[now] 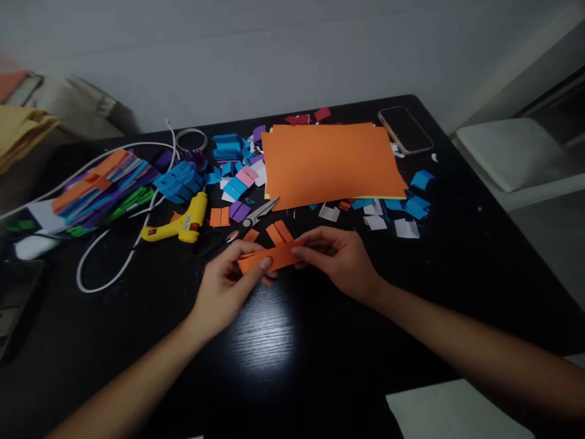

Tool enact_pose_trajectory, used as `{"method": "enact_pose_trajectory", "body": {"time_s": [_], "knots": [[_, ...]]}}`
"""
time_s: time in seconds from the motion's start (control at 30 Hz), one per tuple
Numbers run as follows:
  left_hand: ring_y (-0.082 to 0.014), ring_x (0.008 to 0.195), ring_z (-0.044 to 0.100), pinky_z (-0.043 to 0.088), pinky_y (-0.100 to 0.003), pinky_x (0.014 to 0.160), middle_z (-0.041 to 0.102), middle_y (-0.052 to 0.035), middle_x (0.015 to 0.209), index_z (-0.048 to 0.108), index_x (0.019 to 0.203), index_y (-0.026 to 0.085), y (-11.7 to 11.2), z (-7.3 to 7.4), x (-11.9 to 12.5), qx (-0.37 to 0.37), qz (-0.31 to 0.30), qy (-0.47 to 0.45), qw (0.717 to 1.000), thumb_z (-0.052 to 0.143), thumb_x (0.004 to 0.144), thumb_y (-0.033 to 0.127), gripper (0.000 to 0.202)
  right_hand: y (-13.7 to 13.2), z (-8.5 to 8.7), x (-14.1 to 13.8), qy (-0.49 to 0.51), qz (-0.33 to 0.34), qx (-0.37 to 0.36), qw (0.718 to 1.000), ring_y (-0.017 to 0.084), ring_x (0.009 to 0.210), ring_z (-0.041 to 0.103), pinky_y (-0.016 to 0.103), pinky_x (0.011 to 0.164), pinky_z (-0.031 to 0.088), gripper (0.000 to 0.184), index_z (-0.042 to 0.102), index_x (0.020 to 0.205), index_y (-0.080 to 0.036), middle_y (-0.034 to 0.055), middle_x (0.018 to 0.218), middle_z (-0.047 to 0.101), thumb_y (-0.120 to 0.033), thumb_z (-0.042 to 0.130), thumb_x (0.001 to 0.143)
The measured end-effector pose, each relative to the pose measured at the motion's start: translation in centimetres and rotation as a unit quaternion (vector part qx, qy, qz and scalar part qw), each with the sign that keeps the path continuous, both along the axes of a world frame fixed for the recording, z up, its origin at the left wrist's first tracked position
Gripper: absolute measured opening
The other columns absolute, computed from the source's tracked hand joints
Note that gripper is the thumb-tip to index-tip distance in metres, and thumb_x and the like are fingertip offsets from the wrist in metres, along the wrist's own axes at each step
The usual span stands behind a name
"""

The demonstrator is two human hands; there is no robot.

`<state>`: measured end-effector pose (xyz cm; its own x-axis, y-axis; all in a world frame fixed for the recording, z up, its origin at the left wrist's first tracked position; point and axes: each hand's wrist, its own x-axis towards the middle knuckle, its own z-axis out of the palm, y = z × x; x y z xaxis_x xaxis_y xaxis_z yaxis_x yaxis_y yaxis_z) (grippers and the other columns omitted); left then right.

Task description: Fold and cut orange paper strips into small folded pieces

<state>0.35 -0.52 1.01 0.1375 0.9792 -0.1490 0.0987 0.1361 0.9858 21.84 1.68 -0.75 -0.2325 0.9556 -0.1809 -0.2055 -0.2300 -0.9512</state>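
Both hands hold one folded orange paper strip (274,256) just above the black table (274,353). My left hand (228,286) pinches its left end with thumb on top. My right hand (338,259) grips its right end. Directly behind the strip lie small folded orange pieces (278,232) and a pair of scissors (256,217). A large orange sheet (329,161) lies further back.
A yellow glue gun (180,224) with a white cable (114,268) lies at the left. Piles of blue, purple and pink folded paper pieces (183,180) and colored strips (100,186) cover the back left. A phone (405,129) lies back right. White paper (448,408) sits at the near right edge.
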Motion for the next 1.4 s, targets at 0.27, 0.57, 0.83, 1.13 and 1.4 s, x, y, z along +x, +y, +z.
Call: {"method": "enact_pose_trajectory", "body": {"time_s": [0.27, 0.57, 0.83, 1.13, 1.4], "knots": [[-0.0155, 0.058, 0.075, 0.059, -0.022, 0.059, 0.078, -0.0017, 0.071, 0.07, 0.094, 0.016, -0.01, 0.02, -0.51, 0.007, 0.019, 0.047, 0.999, 0.078, 0.09, 0.032, 0.018, 0.0, -0.03, -0.09, 0.029, -0.001, -0.01, 1.0, 0.016, 0.073, 0.078, 0.032, 0.074, 0.07, 0.026, 0.08, 0.087, -0.018, 0.0026, 0.085, 0.081, -0.034, 0.094, 0.072], [-0.0157, 0.056, 0.075, 0.061, -0.023, 0.057, 0.079, -0.002, 0.071, 0.071, 0.092, 0.017, -0.03, -0.28, -0.39, 0.021, 0.029, 0.045, 0.998, 0.079, 0.088, 0.03, 0.016, 0.03, -0.48, -0.02, 0.035, -0.003, 0.001, 0.999, 0.017, 0.076, 0.078, 0.031, 0.073, 0.069, 0.025, 0.081, 0.088, -0.019, 0.0021, 0.086, 0.081, -0.032, 0.094, 0.071], [-0.0138, 0.06, 0.077, 0.064, -0.023, 0.057, 0.079, 0.0016, 0.09, 0.078, 0.106, 0.024, -0.4, -0.61, -0.45, 0.096, 0.036, 0.069, 0.992, 0.08, 0.088, 0.022, 0.018, 0.02, -0.3, -0.04, 0.035, -0.005, 0.002, 0.999, 0.016, 0.076, 0.078, 0.03, 0.072, 0.068, 0.026, 0.081, 0.088, -0.018, 0.002, 0.085, 0.081, -0.033, 0.094, 0.071], [-0.0142, 0.061, 0.077, 0.064, -0.024, 0.06, 0.079, 0.0018, 0.085, 0.079, 0.106, 0.025, -0.56, -0.38, -0.41, 0.076, 0.045, 0.075, 0.993, 0.081, 0.088, 0.023, 0.018, -0.08, -0.27, 0.0, 0.023, -0.003, -0.002, 1.0, 0.017, 0.077, 0.078, 0.031, 0.074, 0.069, 0.023, 0.082, 0.088, -0.019, 0.0025, 0.086, 0.081, -0.033, 0.092, 0.074], [-0.0136, 0.062, 0.077, 0.064, -0.023, 0.062, 0.08, 0.0014, 0.088, 0.08, 0.106, 0.026, -0.72, -0.39, -0.47, 0.064, 0.048, 0.073, 0.994, 0.081, 0.088, 0.023, 0.018, -0.1, -0.05, 0.02, 0.021, -0.005, -0.005, 1.0, 0.018, 0.078, 0.079, 0.031, 0.073, 0.071, 0.027, 0.082, 0.088, -0.018, 0.0028, 0.087, 0.082, -0.036, 0.094, 0.072]]}}
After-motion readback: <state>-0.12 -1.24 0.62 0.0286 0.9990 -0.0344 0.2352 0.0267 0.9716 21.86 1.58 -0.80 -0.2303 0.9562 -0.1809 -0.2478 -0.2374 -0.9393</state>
